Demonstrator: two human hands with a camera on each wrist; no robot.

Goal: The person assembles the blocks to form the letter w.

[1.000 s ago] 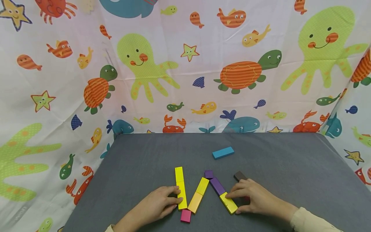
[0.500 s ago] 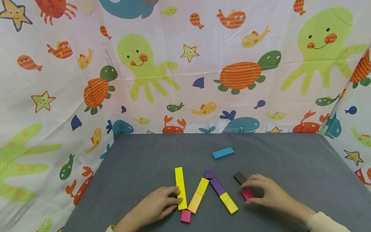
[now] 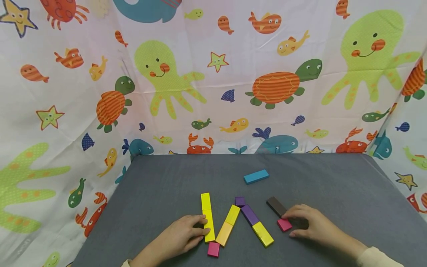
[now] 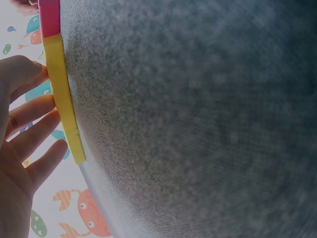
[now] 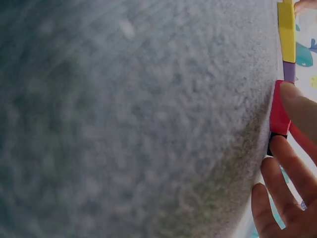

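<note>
My left hand (image 3: pixel 184 234) rests with its fingertips against the lower of two yellow blocks (image 3: pixel 208 224) set end to end; the left wrist view shows its fingers (image 4: pixel 42 126) spread along the block's side. A pink block (image 3: pixel 213 249) lies at their near end. On the right, my right hand (image 3: pixel 311 224) is beside another pink block (image 3: pixel 284 224), which adjoins the near end of a dark brown block (image 3: pixel 276 206). Its index fingertip is where these two meet, and the thumb (image 5: pixel 297 101) is close at the pink block's edge.
Between the hands, a yellow block (image 3: pixel 232 214) and a light orange block (image 3: pixel 224 233) form a slanted line. A small purple block (image 3: pixel 240 201), a longer purple block (image 3: pixel 250 215) and a yellow block (image 3: pixel 262 234) slant opposite. A blue block (image 3: pixel 256 177) lies farther back on the grey table (image 3: pixel 166 174).
My right hand has left the yellow block, moved right to the pink block beside the dark brown one, then drawn slightly back from it. The left hand has stayed in place.
</note>
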